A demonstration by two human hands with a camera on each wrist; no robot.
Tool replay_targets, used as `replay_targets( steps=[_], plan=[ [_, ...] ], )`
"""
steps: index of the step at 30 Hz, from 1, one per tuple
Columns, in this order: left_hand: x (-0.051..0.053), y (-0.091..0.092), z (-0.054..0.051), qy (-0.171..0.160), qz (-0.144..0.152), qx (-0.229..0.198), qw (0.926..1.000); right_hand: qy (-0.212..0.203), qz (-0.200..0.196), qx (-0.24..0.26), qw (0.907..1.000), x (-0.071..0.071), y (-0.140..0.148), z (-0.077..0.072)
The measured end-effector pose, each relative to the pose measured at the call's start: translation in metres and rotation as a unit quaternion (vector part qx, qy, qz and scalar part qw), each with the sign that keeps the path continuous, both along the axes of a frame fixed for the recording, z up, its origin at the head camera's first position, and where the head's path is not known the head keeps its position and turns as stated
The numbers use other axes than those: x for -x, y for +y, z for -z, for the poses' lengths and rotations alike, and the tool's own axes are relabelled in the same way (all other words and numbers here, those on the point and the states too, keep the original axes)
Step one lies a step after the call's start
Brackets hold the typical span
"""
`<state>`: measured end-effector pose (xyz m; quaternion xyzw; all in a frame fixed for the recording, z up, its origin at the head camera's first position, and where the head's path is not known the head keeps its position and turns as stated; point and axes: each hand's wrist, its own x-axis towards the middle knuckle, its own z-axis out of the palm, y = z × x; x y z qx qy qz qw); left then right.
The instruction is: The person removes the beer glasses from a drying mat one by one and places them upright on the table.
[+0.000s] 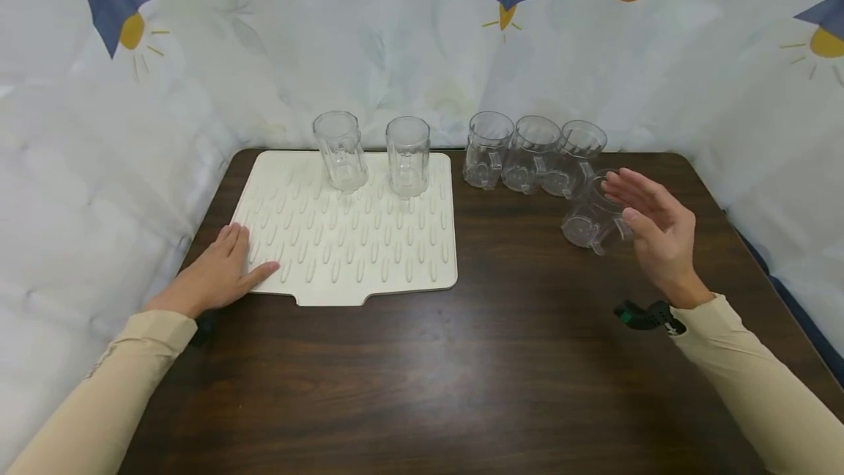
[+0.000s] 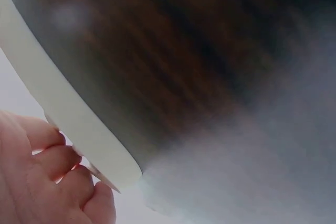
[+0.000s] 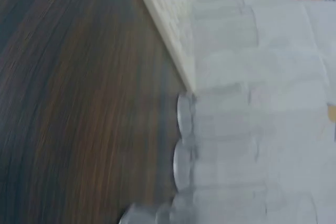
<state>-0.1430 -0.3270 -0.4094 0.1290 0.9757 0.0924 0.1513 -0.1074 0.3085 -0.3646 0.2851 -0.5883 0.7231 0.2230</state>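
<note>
My left hand [image 1: 220, 266] rests on the left edge of a white ridged drying board [image 1: 356, 270], fingers extended and thumb spread over the surface. In the left wrist view its fingers [image 2: 58, 161] lie against the board's rim [image 2: 79, 114]. My right hand [image 1: 653, 229] is raised at the right, fingers straight and thumb apart. Just left of it stands a clear glass mug [image 1: 582, 226], partly hidden behind the fingers; whether they touch it I cannot tell. The right wrist view is blurred and leaves out the right hand.
Two clear glasses, a left one [image 1: 341, 156] and a right one [image 1: 408, 160], stand on the board's back half. Behind the right-hand mug, three more mugs, left [image 1: 486, 152], middle [image 1: 530, 156] and right [image 1: 572, 160], line the dark wooden table's [image 1: 422, 372] back edge. A printed white curtain [image 1: 395, 50] surrounds the table.
</note>
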Motion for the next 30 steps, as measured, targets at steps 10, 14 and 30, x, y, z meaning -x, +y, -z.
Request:
replay_targets(
  steps=[10, 14, 30],
  plan=[
    [0.003, 0.004, -0.005, -0.018, -0.003, 0.016, 0.9997, -0.035, -0.044, -0.069, 0.9960, 0.010, -0.049, 0.000],
    [0.001, 0.004, -0.006, -0.018, -0.002, 0.022, 0.9996, -0.067, -0.041, -0.116, 0.9901, 0.016, -0.067, -0.001],
    [-0.002, 0.005, -0.005, -0.011, 0.016, 0.029, 0.9994, -0.145, -0.115, -0.176, 0.9669, 0.049, -0.151, -0.003]
  ],
)
